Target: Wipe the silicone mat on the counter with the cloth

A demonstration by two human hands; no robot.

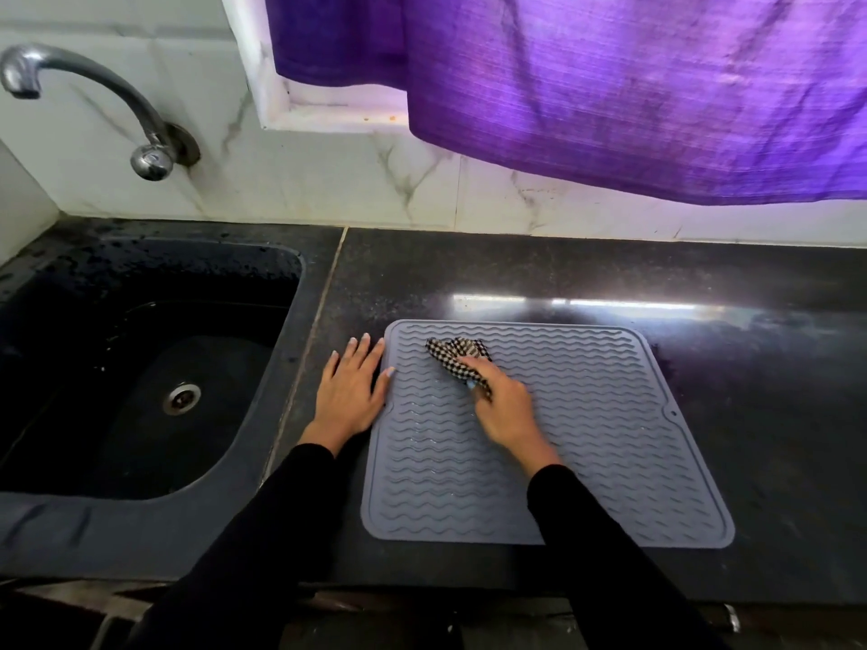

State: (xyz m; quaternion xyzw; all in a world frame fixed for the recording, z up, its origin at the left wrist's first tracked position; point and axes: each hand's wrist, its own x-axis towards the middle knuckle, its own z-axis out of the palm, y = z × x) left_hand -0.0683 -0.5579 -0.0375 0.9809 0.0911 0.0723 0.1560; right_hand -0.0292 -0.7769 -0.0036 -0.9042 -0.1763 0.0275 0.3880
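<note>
Head view: right hand [504,405] grips the checkered cloth [457,354] on the grey silicone mat [586,415]; left hand [349,391], fingers flat, presses the mat's nine-o'clock edge against the table [774,368].

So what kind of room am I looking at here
Most likely a home kitchen. A dark sink with a wall-mounted metal tap is set into a black stone counter, and a grey silicone mat lies on the counter beside it.
</note>
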